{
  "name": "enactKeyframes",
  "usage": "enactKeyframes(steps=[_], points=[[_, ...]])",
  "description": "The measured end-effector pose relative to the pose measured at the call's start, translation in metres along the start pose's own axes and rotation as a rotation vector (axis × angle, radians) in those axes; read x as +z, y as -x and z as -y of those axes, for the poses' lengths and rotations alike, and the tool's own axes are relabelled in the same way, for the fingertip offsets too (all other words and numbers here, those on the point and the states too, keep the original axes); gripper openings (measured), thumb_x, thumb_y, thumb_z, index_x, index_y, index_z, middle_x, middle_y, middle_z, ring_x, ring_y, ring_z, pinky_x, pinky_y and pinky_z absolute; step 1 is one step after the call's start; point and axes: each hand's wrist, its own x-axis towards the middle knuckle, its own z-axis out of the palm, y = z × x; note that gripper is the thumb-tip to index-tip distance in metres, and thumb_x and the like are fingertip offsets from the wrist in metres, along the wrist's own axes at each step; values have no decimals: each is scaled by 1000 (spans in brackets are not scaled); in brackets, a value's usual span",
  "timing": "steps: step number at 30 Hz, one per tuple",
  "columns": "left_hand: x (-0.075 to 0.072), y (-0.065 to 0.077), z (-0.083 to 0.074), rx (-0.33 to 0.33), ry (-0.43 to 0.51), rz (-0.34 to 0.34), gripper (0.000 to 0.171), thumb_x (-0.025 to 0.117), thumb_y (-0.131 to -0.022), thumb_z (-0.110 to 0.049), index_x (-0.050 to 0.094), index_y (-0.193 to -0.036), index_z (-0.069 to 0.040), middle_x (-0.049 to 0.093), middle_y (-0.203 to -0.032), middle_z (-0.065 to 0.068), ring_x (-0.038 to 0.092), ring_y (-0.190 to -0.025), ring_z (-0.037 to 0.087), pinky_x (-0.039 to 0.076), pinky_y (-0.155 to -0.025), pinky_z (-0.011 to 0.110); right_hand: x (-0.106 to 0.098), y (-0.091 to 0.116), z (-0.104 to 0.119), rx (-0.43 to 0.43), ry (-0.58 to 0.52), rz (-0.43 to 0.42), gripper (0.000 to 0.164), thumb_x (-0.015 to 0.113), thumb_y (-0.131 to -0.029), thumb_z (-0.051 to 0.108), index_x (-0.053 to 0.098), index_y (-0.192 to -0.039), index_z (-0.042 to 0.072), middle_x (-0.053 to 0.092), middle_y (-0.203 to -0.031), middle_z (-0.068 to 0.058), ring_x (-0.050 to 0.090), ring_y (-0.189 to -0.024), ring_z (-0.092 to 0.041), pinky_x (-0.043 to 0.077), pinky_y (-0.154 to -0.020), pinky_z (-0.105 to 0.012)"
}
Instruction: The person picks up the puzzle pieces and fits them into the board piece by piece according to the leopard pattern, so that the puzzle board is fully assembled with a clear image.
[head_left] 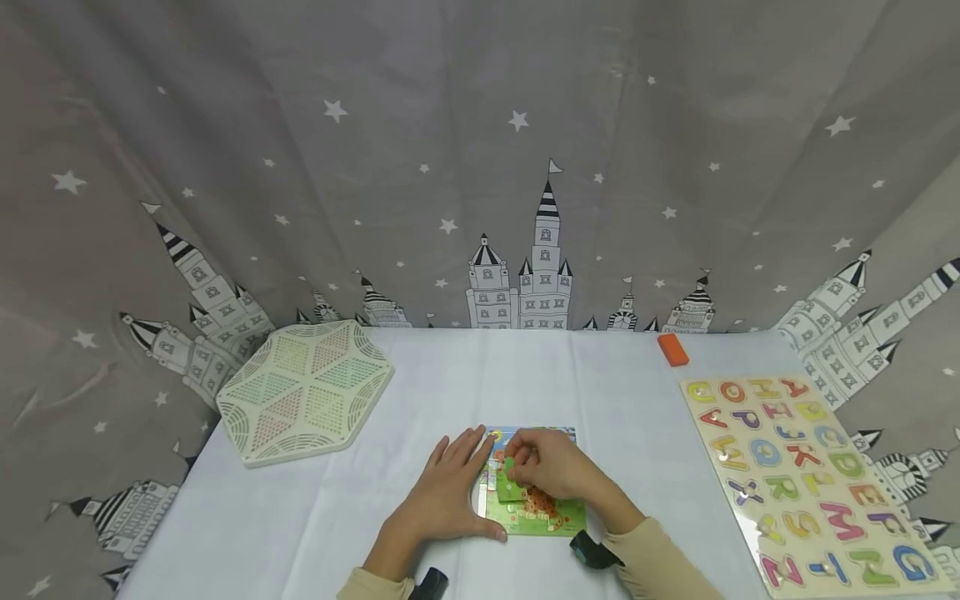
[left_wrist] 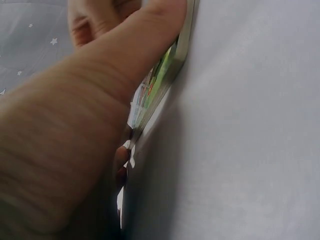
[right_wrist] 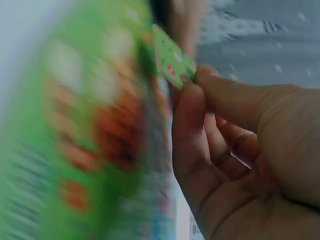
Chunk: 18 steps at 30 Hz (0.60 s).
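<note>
A picture jigsaw board point(head_left: 540, 525) with a green lower part and an orange spotted animal lies flat on the white-covered table. My right hand point(head_left: 558, 467) is over its upper middle, pinching a green puzzle piece point(right_wrist: 171, 59) between thumb and forefinger; the other fingers curl behind. My left hand point(head_left: 446, 497) lies along the board's left side with fingers spread. Its thumb reaches the near edge, and the left wrist view shows that thumb point(left_wrist: 155, 22) against the board's rim. Both hands cover parts of the picture.
On the left sits a cream hexagonal board point(head_left: 303, 396) with coloured perforated patterns. A wooden alphabet board point(head_left: 806, 492) with colourful letters lies on the right. Near the back edge is a small orange block point(head_left: 672, 350). A grey castle-print curtain point(head_left: 480, 167) hangs behind the table.
</note>
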Motion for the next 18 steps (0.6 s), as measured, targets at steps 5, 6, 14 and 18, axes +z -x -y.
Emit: enactKeyframes(steps=[5,6,14,18], points=[[1,1,2,-5,-6,10,134,78,-59,-82,26,-163,-15,22,-171,8,21,-158,32,14,-128,60,20,13,1,-65,69,-25,16,83,-85,15,69,-92,12,63,-75,10,54,-62,0,50,-64,-21],[1,1,2,-6,-11,16,135,77,-59,-83,26,-163,-15,21,-172,7,20,-158,32,13,-128,59,23,15,1,-65,80,-37,17,84,-83,15,69,-91,12,62,-74,10,54,-62,1,51,-65,-20],[4,1,2,-15,-15,11,134,76,-59,-85,27,-163,-17,22,-172,6,21,-158,30,13,-128,59,37,20,4,-25,106,-97,17,85,-82,16,72,-92,9,60,-74,11,50,-64,2,46,-60,-17],[4,1,2,-18,-13,19,134,75,-60,-85,25,-164,-17,20,-172,6,19,-159,30,12,-129,58,39,20,6,-23,133,-119,18,86,-81,17,74,-92,10,60,-73,12,49,-63,3,45,-60,-17]])
